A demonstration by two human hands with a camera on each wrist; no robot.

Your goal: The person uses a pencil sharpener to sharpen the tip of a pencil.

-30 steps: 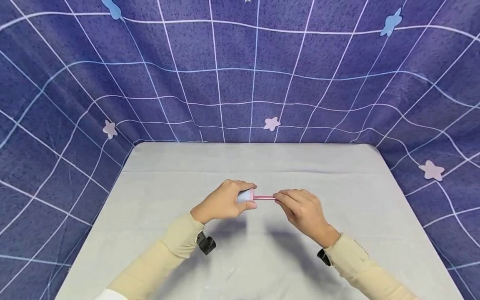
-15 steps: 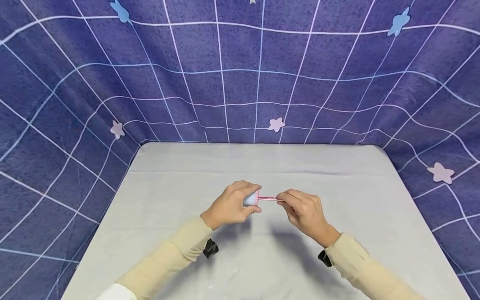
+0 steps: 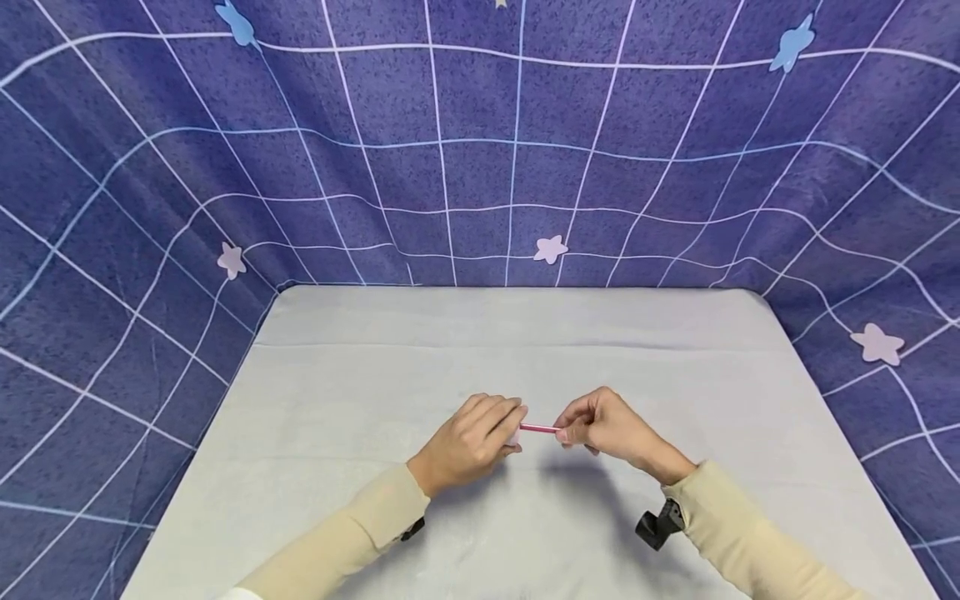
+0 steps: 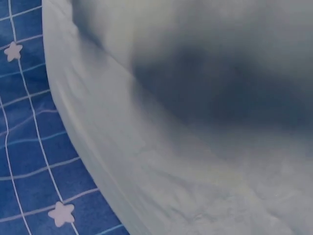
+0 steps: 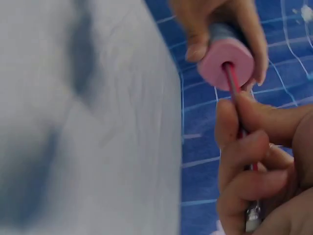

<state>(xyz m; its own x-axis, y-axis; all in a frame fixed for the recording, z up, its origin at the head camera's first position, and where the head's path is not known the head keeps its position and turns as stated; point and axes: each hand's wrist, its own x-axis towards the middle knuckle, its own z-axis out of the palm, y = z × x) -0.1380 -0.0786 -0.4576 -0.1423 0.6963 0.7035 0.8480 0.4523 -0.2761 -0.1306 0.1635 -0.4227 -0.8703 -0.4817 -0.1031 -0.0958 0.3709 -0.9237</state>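
Observation:
My left hand [image 3: 467, 443] grips a pencil sharpener [image 5: 214, 64], blue-grey with a round pink end face; in the head view the fingers cover most of it. A red pencil [image 3: 538, 428] has its tip inside the hole of that pink face. Thumb and fingers of my right hand [image 3: 609, 428] pinch the pencil's shaft. In the right wrist view, the metal band and pale eraser [image 5: 253, 219] show at the pencil's rear, below the curled fingers. Both hands are above the table. The left wrist view catches neither hand nor sharpener.
A pale grey cloth covers the table [image 3: 360, 358] under the hands. Behind it and at both sides hangs a blue-purple curtain [image 3: 480, 175] with grid lines and stars. Dark wrist cameras [image 3: 658, 525] sit below the cuffs.
Both hands have come slightly nearer the body and turned: the left fingers now roll over the sharpener's top, and the right hand has twisted about the pencil. The pencil stays in the sharpener.

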